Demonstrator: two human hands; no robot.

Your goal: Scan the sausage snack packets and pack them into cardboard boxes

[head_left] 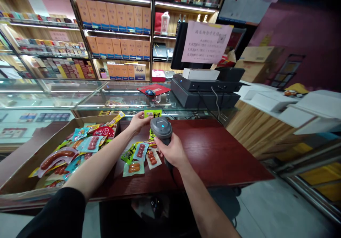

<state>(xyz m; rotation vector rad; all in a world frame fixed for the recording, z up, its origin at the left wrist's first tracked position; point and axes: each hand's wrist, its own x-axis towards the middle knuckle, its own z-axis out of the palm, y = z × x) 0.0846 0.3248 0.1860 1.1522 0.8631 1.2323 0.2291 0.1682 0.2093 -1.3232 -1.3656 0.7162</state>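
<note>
Green packet at the far edge of the surface, pinched by its left side in a narrow hold between thumb and fingers of the left hand; cannot tell whether lifted clear or touching below; just beyond the head of a dark handheld scanner, gripped round the handle in the right hand; cannot tell whether pressed at the trigger, for lack of a view underneath.

Could slip from so slight a pinch if bumped by the scanner head; could also crease or tilt under the fingertips and so spoil a reading; could pick up a neighbour by mistake, with loose packets so near.

Nearer on the surface, left of the scanner handle, a small cluster: a second green packet, a pale blue packet, a whitish packet and a pale green packet; could get shuffled or counted twice if nudged by the right wrist.

Farther left, under the left forearm, a cardboard box heaped with packets, among them a long curved sausage; could spill over the side if swept by a low sleeve.

Past the surface, a glass counter with a red mouse mat and a monitor behind a pink sign.
</note>
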